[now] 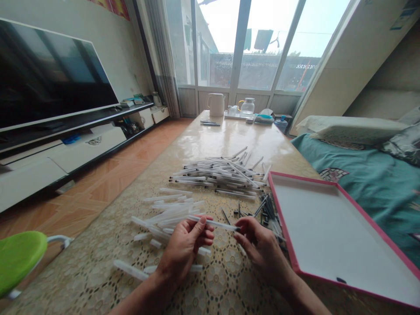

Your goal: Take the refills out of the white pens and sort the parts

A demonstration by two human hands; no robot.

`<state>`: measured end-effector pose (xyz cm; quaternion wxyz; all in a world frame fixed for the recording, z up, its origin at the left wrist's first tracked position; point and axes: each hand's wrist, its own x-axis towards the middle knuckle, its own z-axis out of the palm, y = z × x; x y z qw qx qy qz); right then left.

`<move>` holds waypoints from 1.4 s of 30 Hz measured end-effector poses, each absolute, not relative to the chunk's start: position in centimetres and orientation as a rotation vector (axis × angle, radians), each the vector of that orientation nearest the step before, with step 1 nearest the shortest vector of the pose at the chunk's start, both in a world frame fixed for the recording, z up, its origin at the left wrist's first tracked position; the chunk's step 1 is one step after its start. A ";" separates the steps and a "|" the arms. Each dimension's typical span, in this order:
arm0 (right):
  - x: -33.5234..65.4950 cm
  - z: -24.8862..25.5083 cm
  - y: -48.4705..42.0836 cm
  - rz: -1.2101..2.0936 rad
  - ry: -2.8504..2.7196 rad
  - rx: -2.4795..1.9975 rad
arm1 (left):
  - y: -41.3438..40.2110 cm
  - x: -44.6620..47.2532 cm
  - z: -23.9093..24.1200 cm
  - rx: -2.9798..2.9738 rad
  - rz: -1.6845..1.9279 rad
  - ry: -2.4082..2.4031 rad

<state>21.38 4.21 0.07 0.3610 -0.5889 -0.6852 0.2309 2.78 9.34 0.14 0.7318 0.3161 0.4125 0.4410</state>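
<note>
- We hold one clear pen tube (215, 224) between our two hands, just above the tabletop (210, 280). Our left hand (185, 247) pinches the tube near its middle. Our right hand (259, 245) pinches the dark tip at its end.
- We think we are putting a pen together, at the step where the tip goes in. The next move looks like a straight, gentle push so the tip sits tight.
- Under our left hand lies a loose pile of empty clear tubes (167, 214). By our right hand lie dark refills (267, 210).
- On the right sits a flat pink-edged tray (328, 232), very close to our right wrist. It could get bumped.
- Farther off lies a pile of finished pens (219, 175).
- At the far end stand a white jug (215, 105) and a glass pitcher (248, 106).
</note>
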 end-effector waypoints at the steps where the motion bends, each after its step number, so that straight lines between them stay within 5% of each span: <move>1: 21.4 0.1 4.2 0.590 -1.778 -1.522 | 9.3 2.8 0.2 0.697 0.971 0.906; 42: 21.7 0.0 4.3 0.562 -1.758 -1.470 | 9.2 2.8 0.5 0.675 0.975 0.921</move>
